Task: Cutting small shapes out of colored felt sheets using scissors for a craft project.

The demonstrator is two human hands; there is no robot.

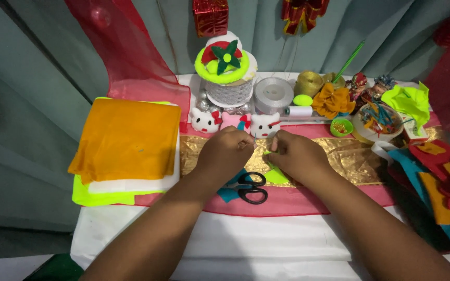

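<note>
- Two bare hands met at the centre of the frame above a gold fabric strip, the left hand and right hand each pinched narrow on something small (too small to identify) held between them.
- A neon-green felt piece lay just below the right hand, beside black-handled scissors resting on a teal scrap.
- Three white cat-face ornaments lined up just above the hands.
- A folded orange cloth sat on white and neon-green sheets at left of the frame.
- Ribbon spools, an orange bow and felt cut-outs crowded the right side of the table.
</note>
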